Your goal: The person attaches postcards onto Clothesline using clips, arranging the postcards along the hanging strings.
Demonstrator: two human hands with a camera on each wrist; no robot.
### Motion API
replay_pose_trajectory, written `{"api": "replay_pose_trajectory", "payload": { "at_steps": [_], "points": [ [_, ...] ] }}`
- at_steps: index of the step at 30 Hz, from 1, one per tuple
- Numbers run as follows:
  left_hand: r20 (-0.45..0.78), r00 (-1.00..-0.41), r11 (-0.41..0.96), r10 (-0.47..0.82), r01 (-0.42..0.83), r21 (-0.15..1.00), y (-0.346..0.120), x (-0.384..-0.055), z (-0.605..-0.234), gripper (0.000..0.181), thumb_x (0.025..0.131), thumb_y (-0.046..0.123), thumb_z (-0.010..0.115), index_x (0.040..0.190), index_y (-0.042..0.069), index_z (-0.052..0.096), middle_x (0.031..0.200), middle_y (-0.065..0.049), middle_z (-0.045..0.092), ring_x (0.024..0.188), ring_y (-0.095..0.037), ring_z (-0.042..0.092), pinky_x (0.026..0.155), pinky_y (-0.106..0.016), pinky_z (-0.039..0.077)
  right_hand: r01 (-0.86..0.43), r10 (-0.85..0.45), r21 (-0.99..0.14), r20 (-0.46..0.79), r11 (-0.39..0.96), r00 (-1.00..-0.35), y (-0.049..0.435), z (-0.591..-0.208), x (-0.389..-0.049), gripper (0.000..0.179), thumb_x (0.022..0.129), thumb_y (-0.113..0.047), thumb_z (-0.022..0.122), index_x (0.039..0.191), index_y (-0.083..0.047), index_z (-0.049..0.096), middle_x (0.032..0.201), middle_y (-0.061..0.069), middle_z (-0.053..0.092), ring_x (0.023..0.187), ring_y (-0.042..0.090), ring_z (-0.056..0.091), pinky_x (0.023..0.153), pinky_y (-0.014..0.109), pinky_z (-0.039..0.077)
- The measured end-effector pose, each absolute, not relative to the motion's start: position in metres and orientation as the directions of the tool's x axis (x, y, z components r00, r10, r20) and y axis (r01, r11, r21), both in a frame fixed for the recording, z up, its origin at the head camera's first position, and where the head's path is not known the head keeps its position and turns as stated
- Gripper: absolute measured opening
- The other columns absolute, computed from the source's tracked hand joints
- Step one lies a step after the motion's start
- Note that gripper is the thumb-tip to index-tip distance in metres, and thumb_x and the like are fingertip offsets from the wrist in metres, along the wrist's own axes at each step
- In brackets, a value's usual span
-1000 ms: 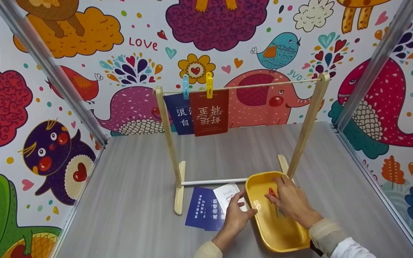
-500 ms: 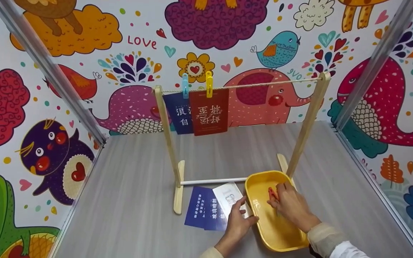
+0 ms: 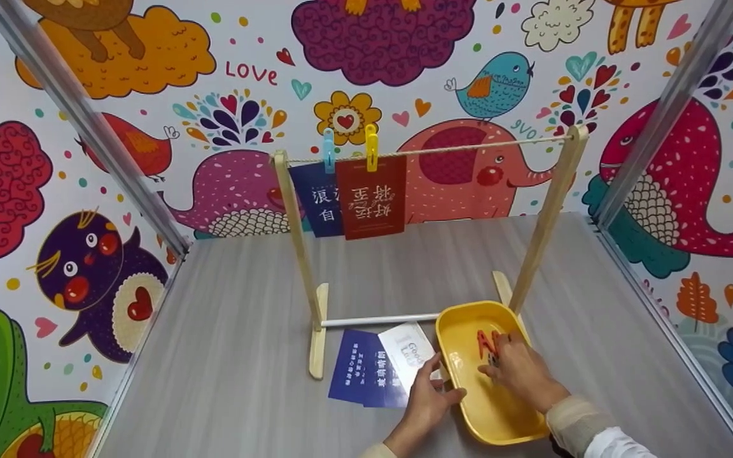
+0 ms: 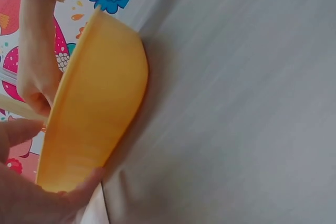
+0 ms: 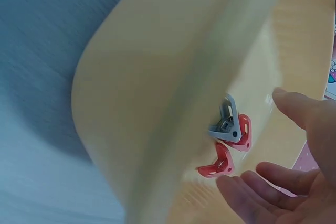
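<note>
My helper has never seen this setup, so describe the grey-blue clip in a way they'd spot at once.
Find the yellow tub in front of the wooden rack's right-hand post. Inside, by the person's right hand, two red clips show. The grey-blue clip lies right by them, the only clip visible in the tub that isn't red.

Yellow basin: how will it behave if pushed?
The yellow basin probably slides rather than tips, sitting low and wide on the table. Likely light: it looks thin-walled, and the clips inside are small. Its smooth, shiny surface may be slippery to a grip.
</note>
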State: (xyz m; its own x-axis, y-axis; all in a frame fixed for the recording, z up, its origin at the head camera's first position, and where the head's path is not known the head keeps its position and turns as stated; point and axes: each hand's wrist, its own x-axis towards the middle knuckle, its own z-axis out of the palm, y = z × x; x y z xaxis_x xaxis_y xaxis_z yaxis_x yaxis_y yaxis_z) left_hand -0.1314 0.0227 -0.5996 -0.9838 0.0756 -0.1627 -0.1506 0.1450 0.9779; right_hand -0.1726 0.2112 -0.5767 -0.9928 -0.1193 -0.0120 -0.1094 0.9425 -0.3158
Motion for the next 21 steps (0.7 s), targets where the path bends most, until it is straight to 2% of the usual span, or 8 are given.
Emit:
{"api": "replay_pose_trajectory", "payload": {
  "at_steps": [4, 13, 17, 21],
  "points": [
    [-0.173, -0.980, 0.124, 0.097, -0.160, 0.979, 0.025, -0.129, -0.601, 0.076, 0.074, 0.002, 0.080, 0.143, -0.002, 0.047, 0.132, -0.024, 0.055, 0.097, -0.023, 0.065, 0.070, -0.025, 0.056, -0.042, -0.089, -0.333, -0.128, 0.942, -0.988, 0.213, -0.576, -0.176, 0.066, 0.073, -0.030, 0.089, 0.113, 0.011, 0.058, 0.095, 0.016, 0.053, 0.074, 0.023, 0.058, 0.079, 0.044, 0.061],
    [-0.237, -0.961, 0.025, 0.144, -0.236, 0.972, 0.027, -0.126, -0.608, 0.074, 0.081, 0.003, 0.075, 0.145, -0.008, 0.040, 0.129, -0.020, 0.056, 0.097, -0.019, 0.068, 0.075, -0.029, 0.061, 0.057, -0.054, -0.350, -0.298, 0.935, -0.953, 0.214, -0.582, -0.178, 0.065, 0.075, -0.031, 0.088, 0.115, 0.012, 0.060, 0.080, 0.008, 0.056, 0.065, 0.016, 0.054, 0.060, 0.026, 0.052],
    [-0.282, -0.947, 0.015, 0.150, -0.283, 0.959, 0.029, -0.124, -0.610, 0.075, 0.082, 0.005, 0.074, 0.147, -0.006, 0.039, 0.127, -0.017, 0.058, 0.091, -0.016, 0.069, 0.068, -0.032, 0.062, 0.063, -0.061, -0.360, -0.324, 0.931, -0.944, 0.214, -0.584, -0.176, 0.059, 0.075, -0.032, 0.087, 0.111, 0.008, 0.064, 0.077, 0.006, 0.056, 0.064, 0.016, 0.054, 0.059, 0.026, 0.049],
    [-0.327, -0.933, -0.031, 0.152, -0.335, 0.942, 0.032, -0.122, -0.613, 0.076, 0.085, 0.007, 0.074, 0.149, -0.004, 0.037, 0.130, -0.019, 0.058, 0.088, -0.017, 0.072, 0.062, -0.035, 0.062, 0.012, -0.099, -0.363, -0.285, 0.932, -0.953, 0.216, -0.586, -0.173, 0.048, 0.075, -0.031, 0.088, 0.097, 0.006, 0.067, 0.074, 0.006, 0.056, 0.063, 0.018, 0.052, 0.060, 0.030, 0.047]
  ]
}}
